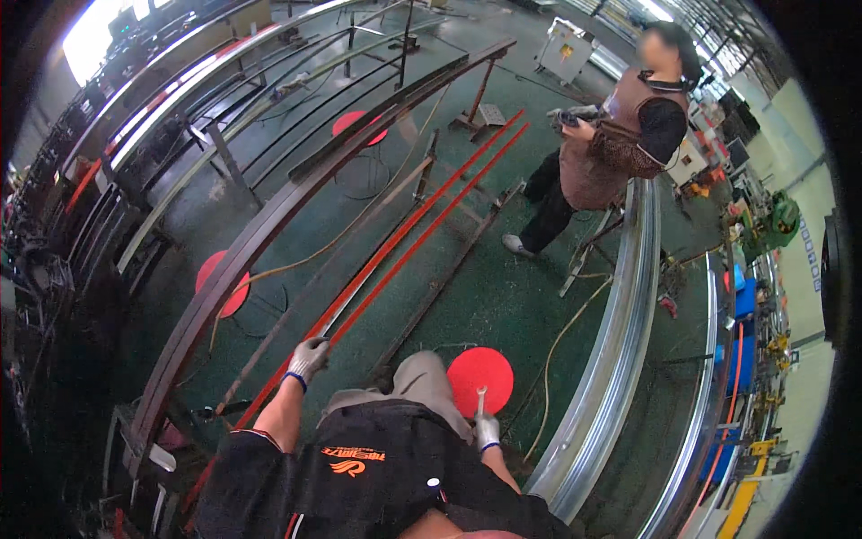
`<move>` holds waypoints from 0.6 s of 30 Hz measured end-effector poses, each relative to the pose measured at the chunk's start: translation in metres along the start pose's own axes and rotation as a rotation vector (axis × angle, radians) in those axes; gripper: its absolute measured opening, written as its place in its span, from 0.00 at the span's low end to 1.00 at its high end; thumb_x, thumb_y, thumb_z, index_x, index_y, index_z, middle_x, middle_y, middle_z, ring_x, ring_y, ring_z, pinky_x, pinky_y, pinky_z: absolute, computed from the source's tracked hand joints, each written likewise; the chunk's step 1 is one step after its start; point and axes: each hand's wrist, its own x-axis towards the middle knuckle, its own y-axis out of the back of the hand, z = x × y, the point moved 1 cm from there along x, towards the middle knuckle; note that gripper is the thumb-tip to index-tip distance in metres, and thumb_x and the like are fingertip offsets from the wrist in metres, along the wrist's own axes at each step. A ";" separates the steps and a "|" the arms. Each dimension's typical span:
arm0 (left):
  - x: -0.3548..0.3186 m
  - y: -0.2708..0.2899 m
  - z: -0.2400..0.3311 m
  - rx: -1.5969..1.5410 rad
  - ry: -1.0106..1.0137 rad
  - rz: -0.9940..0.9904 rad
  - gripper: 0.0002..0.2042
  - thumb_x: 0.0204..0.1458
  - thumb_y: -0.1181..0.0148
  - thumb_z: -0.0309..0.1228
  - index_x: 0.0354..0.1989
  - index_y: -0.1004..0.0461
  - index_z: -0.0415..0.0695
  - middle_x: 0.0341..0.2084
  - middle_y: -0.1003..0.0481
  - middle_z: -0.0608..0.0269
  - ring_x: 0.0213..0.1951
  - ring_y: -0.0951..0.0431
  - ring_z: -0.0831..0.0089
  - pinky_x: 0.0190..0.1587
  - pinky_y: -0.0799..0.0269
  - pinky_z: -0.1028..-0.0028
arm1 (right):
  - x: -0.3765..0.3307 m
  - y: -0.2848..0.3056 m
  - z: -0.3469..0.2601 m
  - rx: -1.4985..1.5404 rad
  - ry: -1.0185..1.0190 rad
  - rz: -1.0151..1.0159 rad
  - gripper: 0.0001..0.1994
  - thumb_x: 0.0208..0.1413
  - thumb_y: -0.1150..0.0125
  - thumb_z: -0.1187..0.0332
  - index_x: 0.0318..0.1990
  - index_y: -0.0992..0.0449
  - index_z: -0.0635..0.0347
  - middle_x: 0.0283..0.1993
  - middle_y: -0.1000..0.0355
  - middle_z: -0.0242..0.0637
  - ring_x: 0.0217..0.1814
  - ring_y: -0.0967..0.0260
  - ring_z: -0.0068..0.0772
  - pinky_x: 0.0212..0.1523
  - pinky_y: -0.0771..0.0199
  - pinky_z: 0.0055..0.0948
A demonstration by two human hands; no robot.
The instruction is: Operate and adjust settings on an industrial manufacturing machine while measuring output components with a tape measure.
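Note:
My left hand (308, 359), in a pale work glove with a blue cuff, is closed at the near part of a long rail with red edges (433, 218). Its fingers curl over the rail, partly hidden by the glove. A bright metal strip shows between the red edges just beyond that hand. My right hand (487, 432), gloved the same way, is down by my right leg and grips an open-ended wrench (481, 399). The wrench head points away from me, over a round red stool (496, 371).
Long dark beams (260, 229) on stands run along the left. Shiny metal profiles (620, 323) lie at right. A co-worker (620, 126) stands ahead, hands around a dark object. Two more red stools (223, 282) are beyond the beam, and a hose (557, 355) crosses the green floor.

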 end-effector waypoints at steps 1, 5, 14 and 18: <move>0.009 -0.018 0.021 0.009 -0.002 -0.065 0.20 0.61 0.41 0.38 0.54 0.25 0.36 0.32 0.24 0.63 0.28 0.24 0.74 0.30 0.27 0.72 | 0.011 0.012 -0.020 0.007 0.006 0.032 0.14 0.55 0.43 0.61 0.34 0.21 0.66 0.28 0.24 0.49 0.27 0.27 0.45 0.30 0.33 0.46; 0.051 -0.056 0.027 -0.004 0.029 -0.040 0.17 0.60 0.41 0.37 0.49 0.25 0.36 0.30 0.25 0.64 0.27 0.25 0.74 0.29 0.27 0.70 | 0.067 0.040 -0.089 -0.017 0.110 -0.050 0.15 0.54 0.44 0.62 0.37 0.20 0.66 0.29 0.23 0.49 0.33 0.24 0.47 0.36 0.29 0.42; 0.122 -0.186 0.057 0.155 0.314 0.181 0.18 0.56 0.41 0.39 0.43 0.20 0.33 0.25 0.21 0.55 0.25 0.21 0.66 0.26 0.27 0.64 | 0.323 0.167 -0.090 -0.995 0.729 -0.008 0.15 0.39 0.32 0.74 0.39 0.19 0.57 0.31 0.24 0.49 0.37 0.23 0.54 0.38 0.22 0.50; 0.183 -0.300 0.159 0.374 0.159 -0.027 0.20 0.56 0.42 0.46 0.39 0.20 0.36 0.25 0.22 0.58 0.26 0.22 0.68 0.29 0.28 0.65 | 0.394 0.237 -0.154 -0.284 0.259 -0.093 0.05 0.47 0.35 0.72 0.32 0.21 0.61 0.29 0.24 0.46 0.29 0.23 0.48 0.32 0.22 0.44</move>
